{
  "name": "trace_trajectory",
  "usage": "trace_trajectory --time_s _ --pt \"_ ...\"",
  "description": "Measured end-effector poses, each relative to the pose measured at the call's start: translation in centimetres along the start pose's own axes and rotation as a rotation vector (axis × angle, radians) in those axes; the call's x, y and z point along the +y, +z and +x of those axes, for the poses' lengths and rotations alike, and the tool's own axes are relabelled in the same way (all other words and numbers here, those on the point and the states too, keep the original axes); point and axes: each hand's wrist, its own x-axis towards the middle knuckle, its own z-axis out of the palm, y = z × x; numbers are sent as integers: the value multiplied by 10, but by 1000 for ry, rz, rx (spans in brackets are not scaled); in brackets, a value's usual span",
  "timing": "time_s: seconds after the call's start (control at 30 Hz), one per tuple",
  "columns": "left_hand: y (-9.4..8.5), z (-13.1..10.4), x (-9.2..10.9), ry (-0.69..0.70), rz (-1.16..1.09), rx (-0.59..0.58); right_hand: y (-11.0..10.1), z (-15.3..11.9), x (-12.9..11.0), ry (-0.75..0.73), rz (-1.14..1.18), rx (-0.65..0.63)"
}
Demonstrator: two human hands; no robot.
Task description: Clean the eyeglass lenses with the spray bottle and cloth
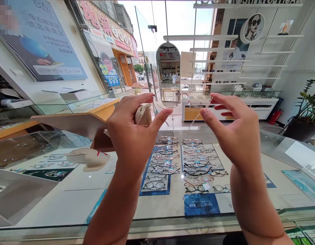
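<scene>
A pair of thin-rimmed eyeglasses (184,96) is held up at eye height above the counter, lenses facing me and temple arms pointing away. My left hand (132,132) grips its left end near the hinge, and a folded beige cloth (144,115) is tucked in the same palm. At the other end, the fingertips of my right hand (232,126) hold the right hinge area, with the thumb lower down. The clear lenses blend into the background, so their outlines are faint.
Below lies a glass display counter (157,223) with rows of eyeglasses (198,166) inside. A beige cap-like object (88,158) sits at left near a brown panel (70,122). Beyond stand an arched mirror (169,73), wall shelves (218,61), and a potted plant (306,109) at right.
</scene>
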Motion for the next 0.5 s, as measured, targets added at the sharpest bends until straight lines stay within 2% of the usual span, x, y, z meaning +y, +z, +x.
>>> trace_trajectory --time_s 0.3,0.5 --pt "-6 -1 1 22 0 -36 1 0 3 44 -6 -55" --pt "-6 0 2 -4 -26 -41 1 -2 3 15 8 -12"
